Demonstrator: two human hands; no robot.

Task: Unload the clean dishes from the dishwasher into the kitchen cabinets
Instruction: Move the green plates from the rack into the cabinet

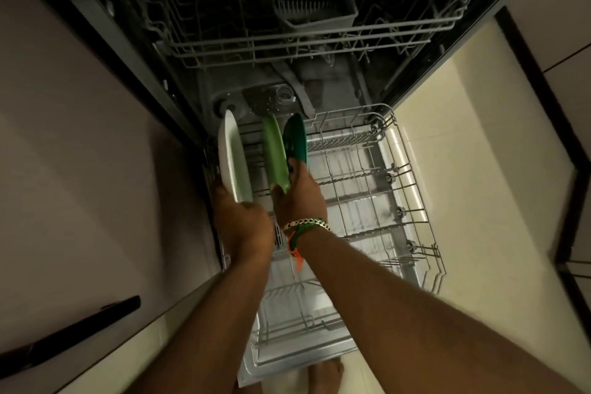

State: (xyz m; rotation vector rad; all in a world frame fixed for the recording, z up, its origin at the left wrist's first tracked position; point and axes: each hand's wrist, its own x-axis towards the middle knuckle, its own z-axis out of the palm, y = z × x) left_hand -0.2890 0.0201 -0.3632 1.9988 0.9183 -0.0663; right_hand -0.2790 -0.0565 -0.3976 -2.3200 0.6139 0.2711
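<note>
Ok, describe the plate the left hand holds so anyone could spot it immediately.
Start at the pulled-out lower rack of the open dishwasher. Three plates stand on edge at its far left end. The left hand grips the white plate, the leftmost and largest; the light green plate and dark green plate are smaller.

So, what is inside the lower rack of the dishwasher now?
Three plates stand on edge: a white plate gripped by the left hand, and a light green plate and dark green plate held by the right hand. The arms hide part of the lower rack.
</note>
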